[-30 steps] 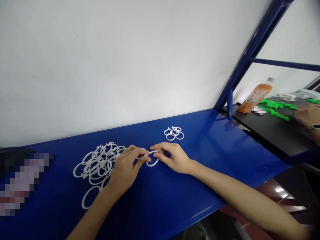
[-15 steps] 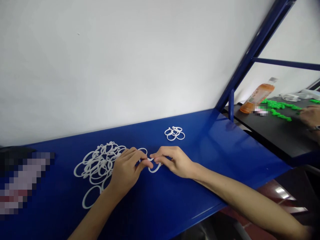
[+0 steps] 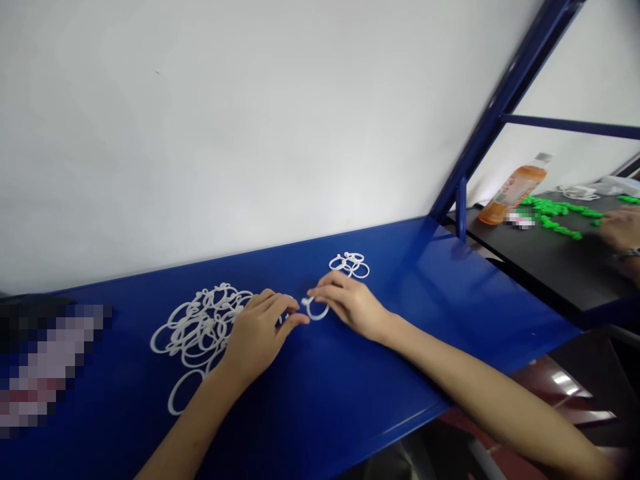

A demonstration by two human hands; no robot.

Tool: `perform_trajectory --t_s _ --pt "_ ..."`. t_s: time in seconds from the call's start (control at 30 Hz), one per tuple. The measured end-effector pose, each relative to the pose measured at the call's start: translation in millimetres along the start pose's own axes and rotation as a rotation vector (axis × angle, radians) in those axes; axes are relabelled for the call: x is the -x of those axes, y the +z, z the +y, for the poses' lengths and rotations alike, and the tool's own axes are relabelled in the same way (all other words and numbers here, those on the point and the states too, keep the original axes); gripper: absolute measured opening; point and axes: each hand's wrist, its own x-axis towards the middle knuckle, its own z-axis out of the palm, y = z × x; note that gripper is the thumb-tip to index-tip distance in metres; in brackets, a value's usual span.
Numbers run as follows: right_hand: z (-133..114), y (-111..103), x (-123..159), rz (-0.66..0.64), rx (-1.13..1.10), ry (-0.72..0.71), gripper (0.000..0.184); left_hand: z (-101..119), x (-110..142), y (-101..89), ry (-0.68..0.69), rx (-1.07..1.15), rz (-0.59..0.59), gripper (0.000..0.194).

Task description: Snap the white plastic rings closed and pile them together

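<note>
White against a blue tabletop, a small ring with a knob on its left end is pinched between the thumb and fingers of the right hand, just right of the left hand. The left hand's thumb and forefinger stand slightly apart, with a narrow gap at the tips; bits of white show behind them, but I cannot tell whether those fingers grip anything. Left of that hand, and partly hidden by it, lies a tangled pile of rings, one large loop reaching out on its near side beside the forearm. On the far side of the right hand sits a small cluster of rings, overlapping one another. Farther right, past a blue metal frame, a black table holds a tilted bottle of orange drink and bright green pieces, with another person's hand, blurred, beside them.
</note>
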Motion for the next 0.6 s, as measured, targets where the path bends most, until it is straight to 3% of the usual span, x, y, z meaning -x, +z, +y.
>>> perform_trajectory --t_s 0.07,0.13,0.3,0.43,0.6 --pt "19 -9 -3 0.154 0.157 0.135 0.026 -7 1 1.6 -0.022 -0.070 -0.079 0.017" --pt "37 -23 -5 0.215 0.323 0.305 0.025 -14 2 1.6 -0.019 -0.127 -0.145 0.021" --pt "60 -55 -5 0.112 0.583 0.704 0.018 -27 5 -0.7 0.031 -0.168 -0.279 0.047" --pt "62 -58 -2 -0.002 0.632 0.817 0.014 -28 5 -0.1 0.021 -0.144 -0.297 0.037" --pt "62 -54 -2 -0.047 0.635 0.842 0.018 -26 3 1.1 -0.033 -0.150 -0.288 0.024"
